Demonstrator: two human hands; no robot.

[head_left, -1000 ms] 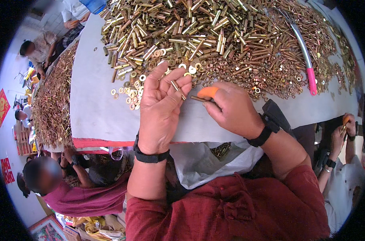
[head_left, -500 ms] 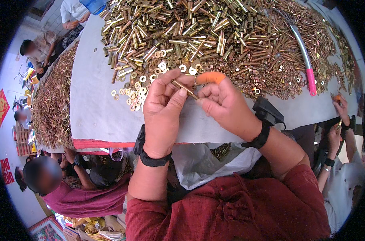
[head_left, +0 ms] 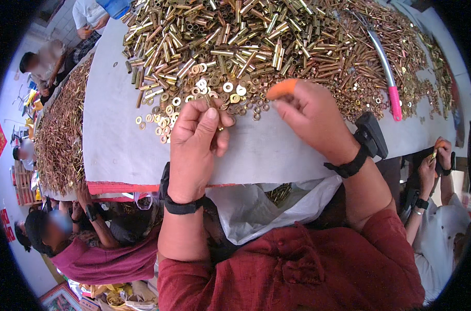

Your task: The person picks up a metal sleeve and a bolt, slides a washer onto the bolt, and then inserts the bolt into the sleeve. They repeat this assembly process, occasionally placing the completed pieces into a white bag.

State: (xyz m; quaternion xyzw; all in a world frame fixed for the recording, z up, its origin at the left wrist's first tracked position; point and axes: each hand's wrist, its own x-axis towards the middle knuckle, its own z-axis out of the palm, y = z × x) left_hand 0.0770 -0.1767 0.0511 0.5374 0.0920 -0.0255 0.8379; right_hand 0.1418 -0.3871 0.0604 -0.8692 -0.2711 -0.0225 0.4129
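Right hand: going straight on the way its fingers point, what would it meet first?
The right hand would likely meet the loose metal rings left of its orange finger cover; height above the table is unclear, so it might pass over.

The left grip partly hides a brass-coloured tube.

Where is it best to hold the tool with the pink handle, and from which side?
Probably by the pink handle, coming from the near side: its end points toward the person and reaches bare table, while the metal shaft curves away among the tubes.
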